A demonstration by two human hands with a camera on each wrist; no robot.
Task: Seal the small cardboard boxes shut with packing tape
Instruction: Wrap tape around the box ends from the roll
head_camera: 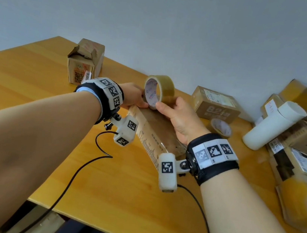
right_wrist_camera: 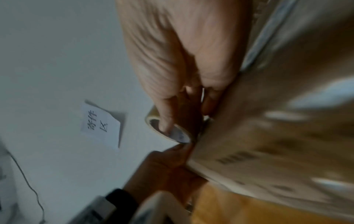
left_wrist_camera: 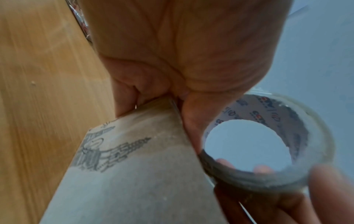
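Right hand [head_camera: 180,118] grips tape roll [head_camera: 159,91] at the box's [head_camera: 154,134] upper end; left hand [head_camera: 133,96] pinches that end; the box's long axis runs toward lower right.

Black wristbands [head_camera: 215,160] with square-coded white tags

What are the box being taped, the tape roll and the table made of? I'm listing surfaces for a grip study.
Box: brown cardboard, matte, with printed line drawings.
Tape roll: glossy, translucent brownish plastic film, probably wound on a printed paper core.
Table: wood or wood-look laminate, smooth, yellowish, with visible grain.
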